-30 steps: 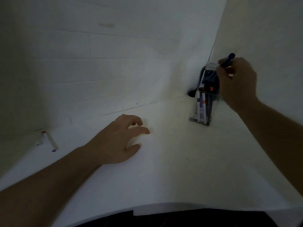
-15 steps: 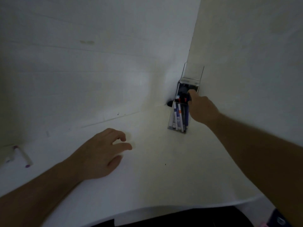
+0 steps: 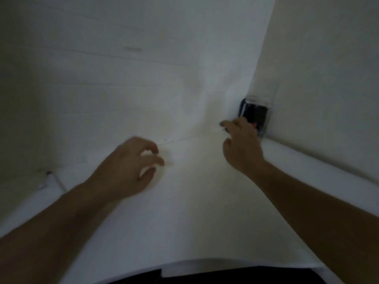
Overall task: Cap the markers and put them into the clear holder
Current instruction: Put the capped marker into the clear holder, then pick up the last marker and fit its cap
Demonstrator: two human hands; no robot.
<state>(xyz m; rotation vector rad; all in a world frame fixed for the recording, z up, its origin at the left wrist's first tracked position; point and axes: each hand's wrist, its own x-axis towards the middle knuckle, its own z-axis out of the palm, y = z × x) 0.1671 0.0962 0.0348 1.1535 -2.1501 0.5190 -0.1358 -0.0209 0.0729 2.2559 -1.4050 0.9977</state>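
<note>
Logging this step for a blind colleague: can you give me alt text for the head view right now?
The right hand reaches toward a small dark object beside the clear holder of markers in the wall corner. The left hand rests loosely curled on the white table; a loose marker lies far left.

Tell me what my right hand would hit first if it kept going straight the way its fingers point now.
Probably the small dark object at the right hand's fingertips, just left of the clear holder; beyond lies the back wall. Blur leaves contact unclear.
</note>
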